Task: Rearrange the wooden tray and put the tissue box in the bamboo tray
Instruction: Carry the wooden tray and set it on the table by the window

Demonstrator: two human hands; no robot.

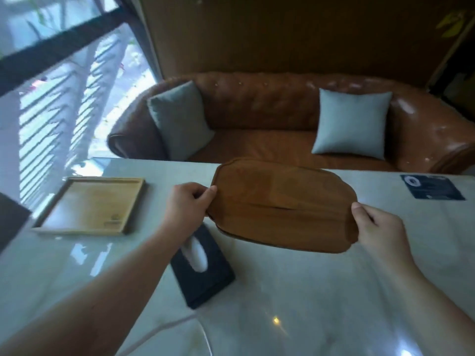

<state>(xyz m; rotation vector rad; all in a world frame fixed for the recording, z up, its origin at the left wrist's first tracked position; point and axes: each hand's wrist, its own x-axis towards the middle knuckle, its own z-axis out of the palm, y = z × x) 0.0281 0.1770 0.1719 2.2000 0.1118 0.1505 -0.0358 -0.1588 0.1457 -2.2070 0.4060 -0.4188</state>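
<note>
Brown wood marks the wooden tray [282, 206], an oblong piece with rounded, slightly scalloped corners, which is held over the middle of the desk [321, 299] at its far side. It is pinched at its two short ends: the left hand [186, 205] is closed on the left end with thumb on top, and the right hand [379, 233] is closed on the right end in the same manner. The long axis is laid left to right, skewed so that the right end sits nearer the person than the left; the far edge appears raised a little, though whether the near edge touches the desk cannot be told.

Just below the left end, the tissue box [203, 265] is seen, dark, with a white tissue at its slot, its length running from the left hand toward the near side. Well to the left lies the bamboo tray [90, 205], pale, rectangular and unfilled.

A slip is judged the main risk, since only fingertip pinches are applied at the rims and the desk looks glossy. The near left corner could also be knocked against the tissue box if the tray is lowered or swung without clearance, and the box would be pushed askew.
</note>
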